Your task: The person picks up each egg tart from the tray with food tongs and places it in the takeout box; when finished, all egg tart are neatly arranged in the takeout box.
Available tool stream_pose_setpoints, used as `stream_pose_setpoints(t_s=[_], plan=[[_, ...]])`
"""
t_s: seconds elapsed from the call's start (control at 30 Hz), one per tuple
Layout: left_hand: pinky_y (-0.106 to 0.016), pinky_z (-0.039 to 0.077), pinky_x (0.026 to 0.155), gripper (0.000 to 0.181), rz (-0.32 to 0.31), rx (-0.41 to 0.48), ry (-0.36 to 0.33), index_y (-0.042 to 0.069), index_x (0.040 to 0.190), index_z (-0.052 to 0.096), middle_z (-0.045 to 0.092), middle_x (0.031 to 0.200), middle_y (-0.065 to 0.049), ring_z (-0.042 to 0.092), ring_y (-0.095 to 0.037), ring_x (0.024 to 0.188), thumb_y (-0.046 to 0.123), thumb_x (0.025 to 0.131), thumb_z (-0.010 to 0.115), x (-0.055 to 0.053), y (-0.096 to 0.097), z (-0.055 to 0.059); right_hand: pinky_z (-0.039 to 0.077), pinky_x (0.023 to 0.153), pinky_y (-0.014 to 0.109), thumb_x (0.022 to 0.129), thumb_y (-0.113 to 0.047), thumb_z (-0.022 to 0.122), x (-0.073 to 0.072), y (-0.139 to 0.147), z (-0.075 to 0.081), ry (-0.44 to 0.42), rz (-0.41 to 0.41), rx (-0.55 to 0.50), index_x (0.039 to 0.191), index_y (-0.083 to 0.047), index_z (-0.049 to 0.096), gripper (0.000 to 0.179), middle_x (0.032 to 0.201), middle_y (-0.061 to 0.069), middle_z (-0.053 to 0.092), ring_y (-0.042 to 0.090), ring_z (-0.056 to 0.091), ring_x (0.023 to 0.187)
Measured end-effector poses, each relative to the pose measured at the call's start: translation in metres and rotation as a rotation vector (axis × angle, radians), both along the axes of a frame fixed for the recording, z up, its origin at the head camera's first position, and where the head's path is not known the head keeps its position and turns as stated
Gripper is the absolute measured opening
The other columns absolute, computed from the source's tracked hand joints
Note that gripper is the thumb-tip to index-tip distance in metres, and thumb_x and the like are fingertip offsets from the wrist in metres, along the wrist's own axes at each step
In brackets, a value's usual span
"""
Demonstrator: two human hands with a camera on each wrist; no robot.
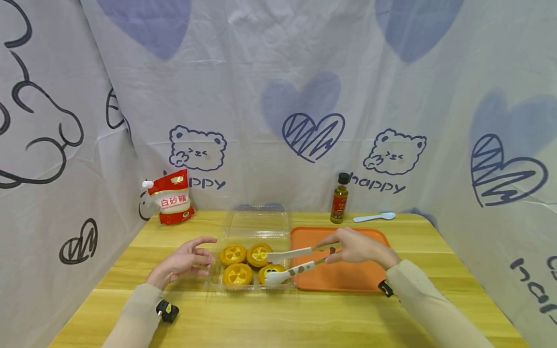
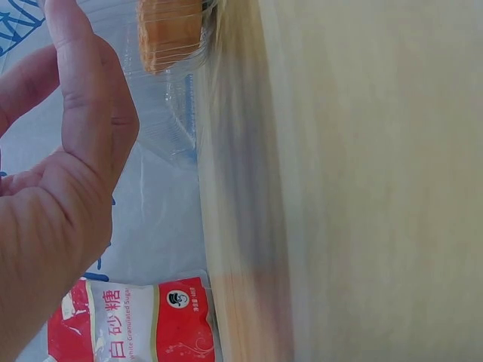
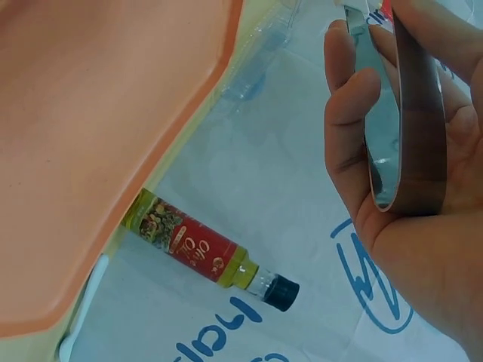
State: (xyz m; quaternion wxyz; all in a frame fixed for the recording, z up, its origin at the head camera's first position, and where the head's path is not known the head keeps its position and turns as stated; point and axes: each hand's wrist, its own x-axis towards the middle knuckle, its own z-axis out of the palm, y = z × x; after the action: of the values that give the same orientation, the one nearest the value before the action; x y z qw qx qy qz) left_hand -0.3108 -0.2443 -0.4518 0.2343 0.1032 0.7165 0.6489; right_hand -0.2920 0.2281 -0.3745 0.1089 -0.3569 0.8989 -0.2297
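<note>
My right hand grips a pair of tongs with white tips and metal arms; its bent metal end shows in the right wrist view. The spread tips reach over the right side of a clear plastic box, around the near-right egg tart. Several yellow egg tarts sit in the box, whose lid is folded back. My left hand holds nothing, its fingers loosely bent beside the box's left wall. In the left wrist view, that hand is near the box.
An orange tray lies right of the box, beneath my right hand. Behind it stand an olive oil bottle and a pale blue spoon. A red and white sugar bag stands at the back left, before a printed cloth backdrop.
</note>
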Motion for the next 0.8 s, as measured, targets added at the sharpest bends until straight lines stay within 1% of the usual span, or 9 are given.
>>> stream_pose_setpoints(t_s=[0.13, 0.23, 0.4, 0.6, 0.8], plan=[[-0.033, 0.061, 0.072, 0.068, 0.002, 0.0, 0.0, 0.003, 0.152, 0.022, 0.061, 0.097, -0.009, 0.062, -0.016, 0.078, 0.003, 0.095, 0.06, -0.0003, -0.0002, -0.0005, 0.055, 0.076, 0.027, 0.089, -0.021, 0.072, 0.0, 0.0013, 0.0002, -0.003, 0.003, -0.015, 0.127, -0.016, 0.067, 0.038, 0.12, 0.001, 0.07, 0.009, 0.065, 0.085], [-0.033, 0.061, 0.072, 0.068, 0.001, 0.002, 0.001, 0.003, 0.152, 0.022, 0.061, 0.097, -0.009, 0.063, -0.016, 0.078, 0.003, 0.095, 0.06, -0.0004, -0.0004, -0.0008, 0.055, 0.079, 0.028, 0.089, -0.022, 0.072, 0.0002, 0.0018, 0.001, -0.01, -0.008, -0.011, 0.127, -0.017, 0.067, 0.039, 0.124, 0.003, 0.068, 0.007, 0.065, 0.088], [-0.033, 0.061, 0.072, 0.069, 0.004, 0.001, 0.002, 0.002, 0.152, 0.021, 0.061, 0.098, -0.01, 0.063, -0.016, 0.078, 0.003, 0.095, 0.06, 0.0002, -0.0003, -0.0007, 0.055, 0.081, 0.029, 0.09, -0.022, 0.071, 0.0004, 0.0024, 0.0011, -0.017, -0.011, -0.006, 0.129, -0.016, 0.065, 0.041, 0.125, 0.001, 0.068, 0.007, 0.065, 0.088], [-0.033, 0.061, 0.073, 0.069, 0.009, -0.001, -0.001, 0.003, 0.152, 0.022, 0.061, 0.098, -0.01, 0.062, -0.017, 0.079, 0.003, 0.095, 0.06, 0.0, -0.0002, -0.0005, 0.055, 0.084, 0.03, 0.09, -0.024, 0.071, -0.0017, 0.0026, -0.0025, -0.001, -0.008, -0.007, 0.129, -0.016, 0.065, 0.04, 0.125, 0.0, 0.068, 0.003, 0.064, 0.089], [-0.033, 0.061, 0.072, 0.068, 0.011, -0.005, 0.002, 0.003, 0.152, 0.023, 0.061, 0.099, -0.01, 0.062, -0.016, 0.079, 0.003, 0.094, 0.06, 0.0006, -0.0001, -0.0006, 0.055, 0.086, 0.033, 0.089, -0.023, 0.072, 0.0003, 0.0008, -0.0023, -0.013, -0.027, -0.017, 0.129, -0.017, 0.066, 0.04, 0.127, 0.001, 0.067, 0.007, 0.066, 0.092]])
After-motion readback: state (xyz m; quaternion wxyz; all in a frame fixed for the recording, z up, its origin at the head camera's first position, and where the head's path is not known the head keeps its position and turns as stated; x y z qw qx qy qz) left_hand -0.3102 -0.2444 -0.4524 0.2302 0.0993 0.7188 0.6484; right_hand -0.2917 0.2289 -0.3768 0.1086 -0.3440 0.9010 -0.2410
